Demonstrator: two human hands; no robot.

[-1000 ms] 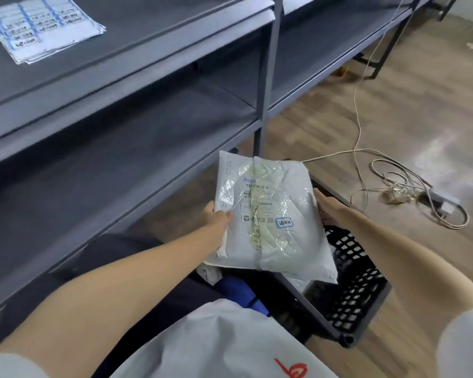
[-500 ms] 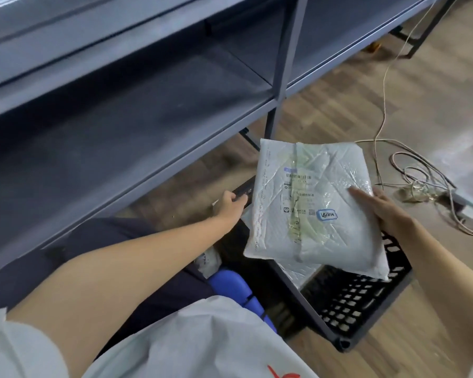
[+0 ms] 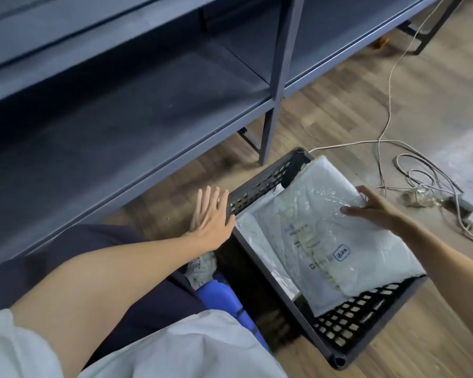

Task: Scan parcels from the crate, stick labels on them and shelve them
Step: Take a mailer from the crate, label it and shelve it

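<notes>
A white-grey plastic parcel (image 3: 322, 241) with a printed label and a small blue-framed sticker (image 3: 342, 252) lies tilted over the black lattice crate (image 3: 260, 184) on the floor. My right hand (image 3: 374, 211) grips the parcel's far right edge, thumb on top. My left hand (image 3: 210, 214) is spread with straight fingers beside the crate's left rim and holds nothing. More pale parcels (image 3: 254, 238) lie inside the crate under the held one.
Grey metal shelving (image 3: 120, 126) runs along the left, its post (image 3: 271, 124) standing just beyond the crate. A tangle of white cables and a power strip (image 3: 426, 186) lies on the wooden floor to the right. A blue stool (image 3: 221, 298) sits under me.
My left hand let go of the parcel and now hovers spread by the crate's rim. My right hand carried the parcel right and down over the crate. The view tilted down.
</notes>
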